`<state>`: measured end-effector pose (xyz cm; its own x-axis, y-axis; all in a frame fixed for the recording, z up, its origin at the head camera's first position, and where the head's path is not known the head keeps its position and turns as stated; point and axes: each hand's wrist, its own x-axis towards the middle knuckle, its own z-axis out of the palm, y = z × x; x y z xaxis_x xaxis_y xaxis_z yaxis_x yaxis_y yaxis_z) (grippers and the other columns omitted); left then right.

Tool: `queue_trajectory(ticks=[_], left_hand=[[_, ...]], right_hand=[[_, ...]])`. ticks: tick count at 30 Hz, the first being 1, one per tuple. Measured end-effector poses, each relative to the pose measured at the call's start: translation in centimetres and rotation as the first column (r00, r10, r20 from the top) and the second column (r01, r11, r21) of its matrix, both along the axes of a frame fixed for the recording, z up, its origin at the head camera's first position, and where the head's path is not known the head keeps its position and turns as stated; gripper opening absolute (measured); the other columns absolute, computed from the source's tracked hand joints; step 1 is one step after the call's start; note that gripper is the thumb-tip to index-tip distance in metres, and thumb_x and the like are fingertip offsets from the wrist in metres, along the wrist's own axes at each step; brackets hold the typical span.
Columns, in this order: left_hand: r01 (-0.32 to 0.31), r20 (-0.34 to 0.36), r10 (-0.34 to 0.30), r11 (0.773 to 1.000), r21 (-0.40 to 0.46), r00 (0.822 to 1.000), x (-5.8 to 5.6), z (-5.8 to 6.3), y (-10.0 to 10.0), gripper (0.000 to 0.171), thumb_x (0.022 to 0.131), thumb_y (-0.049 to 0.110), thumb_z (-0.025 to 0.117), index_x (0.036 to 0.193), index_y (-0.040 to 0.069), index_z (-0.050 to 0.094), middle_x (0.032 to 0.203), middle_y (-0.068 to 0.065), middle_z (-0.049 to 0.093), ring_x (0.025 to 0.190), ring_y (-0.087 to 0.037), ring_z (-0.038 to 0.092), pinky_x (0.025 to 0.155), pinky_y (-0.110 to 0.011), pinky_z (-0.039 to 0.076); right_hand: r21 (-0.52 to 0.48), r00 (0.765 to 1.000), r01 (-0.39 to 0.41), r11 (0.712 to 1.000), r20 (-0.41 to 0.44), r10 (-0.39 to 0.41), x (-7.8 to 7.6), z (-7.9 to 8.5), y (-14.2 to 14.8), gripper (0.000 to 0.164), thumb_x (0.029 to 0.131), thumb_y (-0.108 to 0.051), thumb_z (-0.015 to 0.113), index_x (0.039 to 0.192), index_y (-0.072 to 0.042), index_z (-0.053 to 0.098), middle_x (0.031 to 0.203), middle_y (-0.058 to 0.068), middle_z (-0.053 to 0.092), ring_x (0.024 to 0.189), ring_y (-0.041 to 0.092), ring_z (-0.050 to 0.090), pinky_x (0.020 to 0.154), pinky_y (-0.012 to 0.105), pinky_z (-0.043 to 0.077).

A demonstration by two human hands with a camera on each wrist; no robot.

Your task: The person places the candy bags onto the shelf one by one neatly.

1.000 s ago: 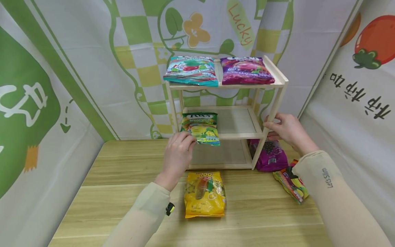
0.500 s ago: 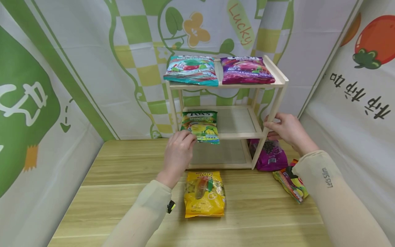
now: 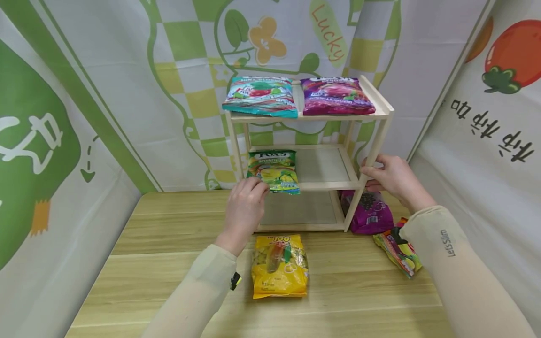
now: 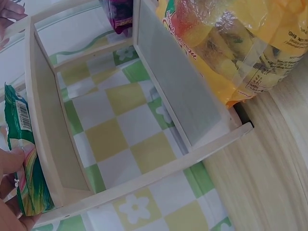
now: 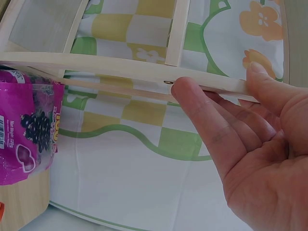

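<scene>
On the middle shelf (image 3: 327,164), left side: green candy bag (image 3: 276,169), lower edge over front rail (image 3: 329,186) | left hand (image 3: 245,209) pinches its near-left corner | right hand (image 3: 393,178) grips rack post (image 3: 376,145) | best: ease bag back flat, post braced, no crumpling

Soft, even light is filling the head view, with the lowest shelf (image 3: 304,209) of the rack (image 3: 327,186) sitting in dimmer shade. Both wrist views are looking darker and hazier. Glare is streaking the yellow bag (image 4: 240,45) before the rack; in the right wrist view, the rack's post (image 5: 120,68) is bowing.
</scene>
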<state>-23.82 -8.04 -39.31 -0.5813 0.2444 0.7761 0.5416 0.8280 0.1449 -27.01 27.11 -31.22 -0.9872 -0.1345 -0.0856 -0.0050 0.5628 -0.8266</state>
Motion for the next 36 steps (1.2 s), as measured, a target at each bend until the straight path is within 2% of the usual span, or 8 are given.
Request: queue_trajectory(ticks=[20,29,36], left_hand=[[-0.038,-0.081,0.033,0.997,-0.060,0.996,-0.46,0.07,0.26,0.011,0.084,-0.007,0.076,0.089,0.003,0.075,0.095,-0.012,0.072,0.089,-0.030,0.069,0.085,-0.040,0.060],[-0.065,-0.065,0.058,0.991,-0.117,0.996,-0.69,0.26,0.47,0.012,0.084,-0.009,0.074,0.090,0.002,0.075,0.097,-0.014,0.073,0.088,-0.031,0.071,0.086,-0.041,0.061],[-0.087,-0.048,0.081,0.985,-0.146,0.996,-0.89,0.37,0.64,0.019,0.081,-0.014,0.070,0.090,0.001,0.075,0.096,-0.014,0.073,0.087,-0.030,0.071,0.083,-0.041,0.061]], right_hand=[[0.003,1.000,0.006,1.000,-0.006,-0.006,0.01,-0.03,-0.01,0.051,0.106,-0.028,0.056,0.143,0.006,0.048,0.131,0.037,0.059,0.102,0.038,0.072,0.078,0.031,0.063],[0.001,1.000,0.010,1.000,-0.004,-0.010,0.00,-0.04,-0.02,0.052,0.106,-0.029,0.056,0.143,0.006,0.048,0.131,0.036,0.059,0.102,0.037,0.073,0.080,0.032,0.063],[-0.002,1.000,0.012,1.000,0.000,-0.012,0.01,-0.01,-0.05,0.051,0.106,-0.028,0.056,0.143,0.006,0.047,0.131,0.036,0.059,0.102,0.037,0.073,0.080,0.033,0.063]])
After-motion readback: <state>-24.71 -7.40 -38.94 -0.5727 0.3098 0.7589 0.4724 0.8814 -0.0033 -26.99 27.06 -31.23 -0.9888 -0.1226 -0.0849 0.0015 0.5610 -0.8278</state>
